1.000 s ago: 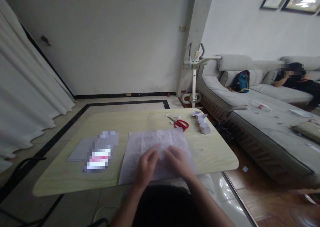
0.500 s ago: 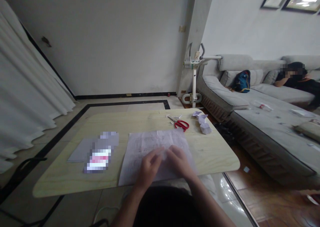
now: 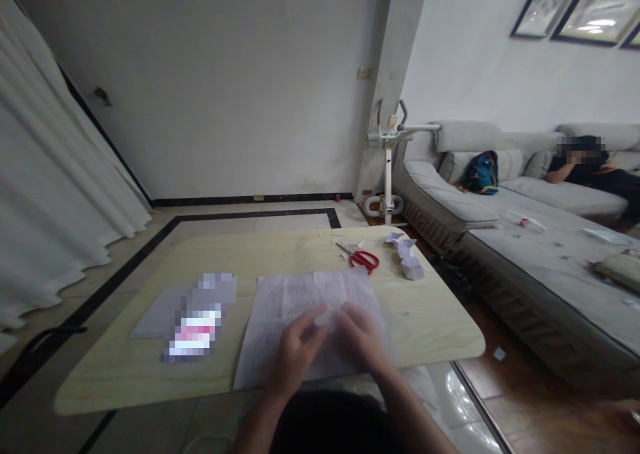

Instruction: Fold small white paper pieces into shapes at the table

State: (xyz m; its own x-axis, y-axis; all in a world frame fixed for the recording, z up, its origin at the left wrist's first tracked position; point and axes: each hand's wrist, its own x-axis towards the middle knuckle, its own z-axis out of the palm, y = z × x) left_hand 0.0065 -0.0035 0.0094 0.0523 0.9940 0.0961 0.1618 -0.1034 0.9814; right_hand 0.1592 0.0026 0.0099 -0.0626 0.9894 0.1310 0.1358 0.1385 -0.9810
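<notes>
My left hand (image 3: 299,349) and my right hand (image 3: 361,337) meet above a large printed paper sheet (image 3: 285,297) near the table's front edge. Between their fingertips is a small pale piece of paper (image 3: 325,319), partly hidden by the fingers. Both hands are closed on it, though the right fingers are blurred. Beyond the sheet's far right corner lie red-handled scissors (image 3: 364,261), with small white scraps around the blades. Several folded paper pieces (image 3: 412,267) form a row to the right of the scissors.
On the left of the pale wooden table (image 3: 435,327) lie white sheets (image 3: 150,314) and a blurred-out bright object (image 3: 195,331). Right of the table stretches a grey sofa (image 3: 530,261) with a backpack (image 3: 482,173) and a reclining person (image 3: 590,174). An exercise machine (image 3: 387,167) stands behind.
The whole view has shifted slightly, so the table sits lower. My fingers have moved a little around the small paper, which shows more clearly between them now.
</notes>
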